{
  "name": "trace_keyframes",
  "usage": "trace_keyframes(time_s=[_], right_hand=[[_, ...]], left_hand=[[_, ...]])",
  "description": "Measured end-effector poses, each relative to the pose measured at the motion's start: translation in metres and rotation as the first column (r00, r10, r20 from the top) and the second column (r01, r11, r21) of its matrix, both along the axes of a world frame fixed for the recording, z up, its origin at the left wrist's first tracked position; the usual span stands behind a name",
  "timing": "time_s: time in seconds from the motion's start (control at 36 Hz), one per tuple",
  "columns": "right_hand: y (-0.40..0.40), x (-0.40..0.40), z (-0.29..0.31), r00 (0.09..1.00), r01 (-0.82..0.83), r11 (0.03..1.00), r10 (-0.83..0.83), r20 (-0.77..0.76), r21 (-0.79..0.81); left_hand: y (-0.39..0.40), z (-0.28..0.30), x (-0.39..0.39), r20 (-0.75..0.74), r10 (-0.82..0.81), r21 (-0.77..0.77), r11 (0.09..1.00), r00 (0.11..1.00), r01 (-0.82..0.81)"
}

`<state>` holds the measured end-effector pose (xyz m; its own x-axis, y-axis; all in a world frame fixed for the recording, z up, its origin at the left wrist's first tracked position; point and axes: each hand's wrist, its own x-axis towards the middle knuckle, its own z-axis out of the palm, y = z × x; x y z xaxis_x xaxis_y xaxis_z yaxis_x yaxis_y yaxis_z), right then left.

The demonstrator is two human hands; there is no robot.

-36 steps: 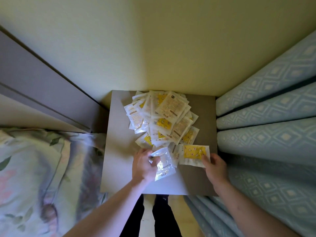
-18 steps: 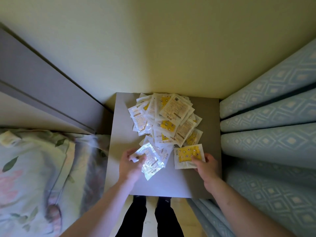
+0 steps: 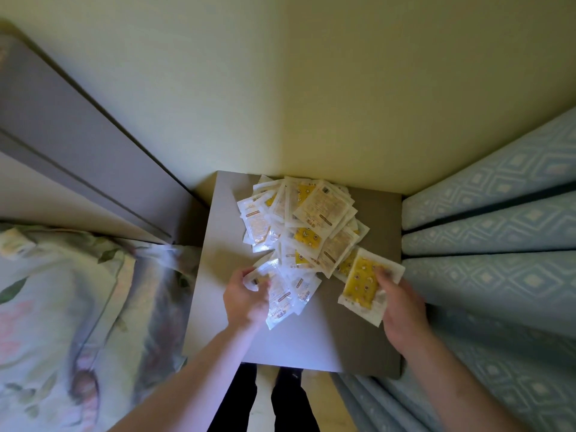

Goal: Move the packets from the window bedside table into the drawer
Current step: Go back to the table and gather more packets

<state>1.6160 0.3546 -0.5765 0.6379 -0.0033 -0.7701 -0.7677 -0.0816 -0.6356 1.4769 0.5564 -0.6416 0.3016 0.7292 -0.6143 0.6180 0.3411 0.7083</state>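
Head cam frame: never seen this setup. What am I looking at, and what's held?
There is no robot: a person wears one wide-angle camera on the head, looking down at their own hands. They stand at a bedside table between a bed and a curtain. A pile of packets lies on the table. The left hand grips a clear packet at the pile's near edge. The right hand holds a yellow packet. No drawer is in view.
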Motion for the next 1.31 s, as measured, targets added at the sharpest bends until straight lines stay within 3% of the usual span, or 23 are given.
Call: trace_keyframes(time_s=[0.19,0.33,0.44,0.69,0.81,0.92,1.03,1.19,1.31], right_hand=[[0.067,0.045,0.001,0.993,-0.112,0.993,0.11,0.035,0.039],[0.102,0.065,-0.016,0.971,-0.212,0.971,0.222,0.09,-0.108],[0.111,0.069,-0.023,0.956,-0.272,0.938,0.288,0.046,-0.215],[0.116,0.07,-0.03,0.958,-0.275,0.905,0.284,-0.02,-0.324],[0.113,0.067,-0.028,0.943,-0.319,0.895,0.333,-0.011,-0.312],[0.099,0.056,-0.027,0.968,-0.232,0.951,0.247,0.051,-0.203],[0.07,0.035,-0.033,0.948,-0.313,0.942,0.317,0.014,-0.118],[0.027,0.021,-0.033,0.919,-0.357,0.907,0.384,0.09,-0.226],[0.016,0.019,-0.01,0.89,-0.343,0.886,0.412,0.195,-0.311]], left_hand=[[0.008,-0.002,0.002,0.018,-0.078,-0.128,0.989,0.997,0.079],[0.005,-0.006,0.0,-0.091,-0.293,-0.019,0.956,0.952,0.293],[0.008,-0.007,0.001,-0.121,-0.415,-0.097,0.909,0.902,0.406],[0.005,-0.003,0.001,-0.165,-0.478,-0.232,0.869,0.863,0.437],[0.007,0.005,-0.001,-0.171,-0.496,-0.182,0.865,0.851,0.467],[0.013,0.02,-0.009,-0.196,-0.558,-0.039,0.826,0.806,0.562],[0.026,0.038,-0.02,-0.167,-0.598,0.109,0.779,0.784,0.617],[0.046,0.072,0.003,-0.078,-0.717,0.305,0.644,0.693,0.701],[0.055,0.088,0.045,-0.03,-0.771,0.335,0.592,0.637,0.733]])
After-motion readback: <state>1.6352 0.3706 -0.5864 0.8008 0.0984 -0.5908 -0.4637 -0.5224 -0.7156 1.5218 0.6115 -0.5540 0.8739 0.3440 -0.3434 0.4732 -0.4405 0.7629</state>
